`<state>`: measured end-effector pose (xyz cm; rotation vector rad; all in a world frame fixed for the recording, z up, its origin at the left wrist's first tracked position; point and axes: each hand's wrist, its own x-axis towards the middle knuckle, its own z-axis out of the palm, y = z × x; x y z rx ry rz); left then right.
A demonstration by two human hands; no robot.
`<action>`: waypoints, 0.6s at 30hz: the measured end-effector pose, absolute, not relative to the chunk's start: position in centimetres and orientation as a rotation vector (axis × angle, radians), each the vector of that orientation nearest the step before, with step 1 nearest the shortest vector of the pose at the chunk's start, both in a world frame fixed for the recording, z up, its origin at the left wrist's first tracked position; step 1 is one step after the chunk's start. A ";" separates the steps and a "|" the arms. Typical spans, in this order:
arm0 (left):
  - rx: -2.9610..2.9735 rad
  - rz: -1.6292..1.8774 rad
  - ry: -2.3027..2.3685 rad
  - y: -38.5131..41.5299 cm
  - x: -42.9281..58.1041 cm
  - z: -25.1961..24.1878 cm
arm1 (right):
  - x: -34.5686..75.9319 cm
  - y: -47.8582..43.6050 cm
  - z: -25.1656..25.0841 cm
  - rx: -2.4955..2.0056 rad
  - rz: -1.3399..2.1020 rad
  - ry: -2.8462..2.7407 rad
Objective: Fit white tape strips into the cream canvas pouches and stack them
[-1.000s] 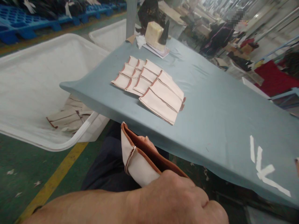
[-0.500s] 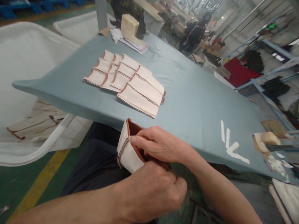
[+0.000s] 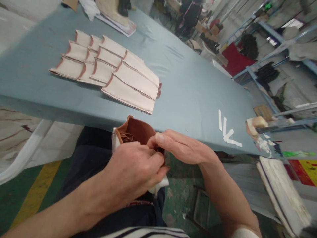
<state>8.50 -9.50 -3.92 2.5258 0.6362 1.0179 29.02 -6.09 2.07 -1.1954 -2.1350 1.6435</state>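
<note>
A cream fabric piece with a brown lining (image 3: 141, 129) is held over my lap at the table's near edge, its opening facing up. Some brown cords show inside it. My left hand (image 3: 138, 165) is closed on its near rim, with the knuckles up. On the right rim, my right hand (image 3: 180, 145) pinches the piece, thumb beside my left fingers. The fingertips of both hands are partly hidden in the opening. Beyond them, several flat cream pieces with brown edges (image 3: 133, 84) lie overlapped on the blue-grey table (image 3: 188, 89).
White strips (image 3: 224, 127) lie on the table's right part. Papers (image 3: 119, 24) and a yellowish block are at the far left. A white bin (image 3: 37, 145) stands at the left. Shelving (image 3: 279, 59), a red cloth and a person (image 3: 188, 16) are in the background.
The view has shifted right and down. The held piece has been turned so that its brown inside shows more. My left hand has moved back to the left, along its near rim.
</note>
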 end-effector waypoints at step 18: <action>1.916 0.558 0.657 -2.0 3.2 -3.5 | 31.2 -7.8 -0.1 -1.067 1.084 -2.006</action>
